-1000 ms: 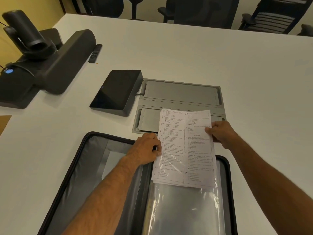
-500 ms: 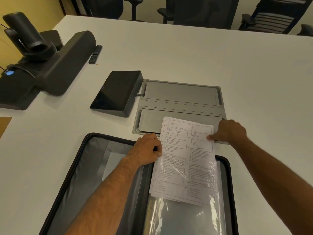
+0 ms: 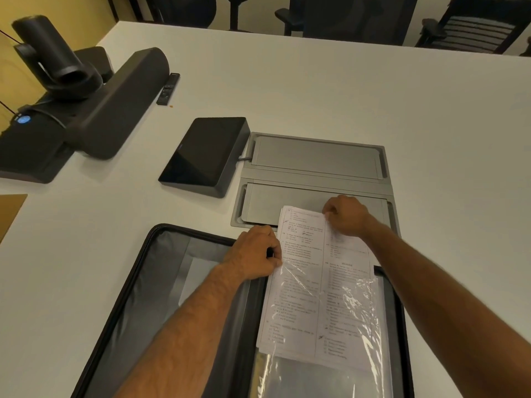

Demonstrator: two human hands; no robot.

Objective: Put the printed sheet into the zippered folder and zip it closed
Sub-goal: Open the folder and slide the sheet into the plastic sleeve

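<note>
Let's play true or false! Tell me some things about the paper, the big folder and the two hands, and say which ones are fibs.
1. The zippered folder lies open on the white table. True.
2. The printed sheet is fully inside the folder. False: its top end sticks out past the folder's far edge.
3. The right hand pinches the sheet's top edge. True.
4. The left hand is pulling the zipper. False: it holds the sheet's left edge.
5. The sheet is blank. False: it is printed.
</note>
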